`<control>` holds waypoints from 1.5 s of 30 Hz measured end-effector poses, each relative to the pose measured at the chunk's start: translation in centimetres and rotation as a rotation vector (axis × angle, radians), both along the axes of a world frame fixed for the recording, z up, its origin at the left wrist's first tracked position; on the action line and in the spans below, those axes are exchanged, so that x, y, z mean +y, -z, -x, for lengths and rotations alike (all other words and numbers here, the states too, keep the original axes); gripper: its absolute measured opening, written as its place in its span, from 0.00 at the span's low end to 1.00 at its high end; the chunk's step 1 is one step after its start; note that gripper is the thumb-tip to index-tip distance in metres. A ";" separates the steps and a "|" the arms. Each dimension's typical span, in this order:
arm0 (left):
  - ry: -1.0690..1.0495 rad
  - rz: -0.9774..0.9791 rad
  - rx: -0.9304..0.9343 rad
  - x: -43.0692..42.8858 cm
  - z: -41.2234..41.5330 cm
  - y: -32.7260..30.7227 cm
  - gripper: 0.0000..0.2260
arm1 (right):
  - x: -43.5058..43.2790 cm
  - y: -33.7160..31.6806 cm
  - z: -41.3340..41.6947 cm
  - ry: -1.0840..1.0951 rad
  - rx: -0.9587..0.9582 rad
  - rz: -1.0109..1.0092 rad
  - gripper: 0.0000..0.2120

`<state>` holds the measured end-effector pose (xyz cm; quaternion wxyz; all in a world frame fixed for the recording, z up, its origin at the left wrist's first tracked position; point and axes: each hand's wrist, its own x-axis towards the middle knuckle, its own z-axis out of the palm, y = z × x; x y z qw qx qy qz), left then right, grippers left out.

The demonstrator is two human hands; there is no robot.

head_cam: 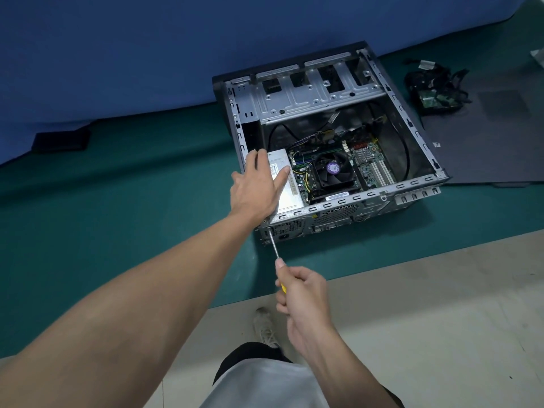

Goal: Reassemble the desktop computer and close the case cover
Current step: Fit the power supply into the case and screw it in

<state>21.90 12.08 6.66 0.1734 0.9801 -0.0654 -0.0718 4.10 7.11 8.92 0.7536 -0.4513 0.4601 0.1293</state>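
Soft, cool light is falling evenly from overhead, leaving everything rather dim. Beyond the left hand [256, 187] the drive cage [309, 98] is catching a dull sheen, and the hollow of the case [413, 183] is sinking into shadow. The wide lens is stretching the left forearm [147, 290] and bending the edge of the mat [382, 248] near the right hand [303, 295]; the shoe [265, 325] below it is looking soft.

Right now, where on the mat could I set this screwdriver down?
Bare green mat for the screwdriver lies left of the case, up to the black block, and along the near edge in front of it. Crowded: the cable bundle behind the cover panel.
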 end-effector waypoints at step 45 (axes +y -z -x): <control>-0.045 -0.008 -0.002 -0.2 0.2 0.0 0.30 | -0.5 1.1 -0.3 0.030 -0.118 -0.171 0.11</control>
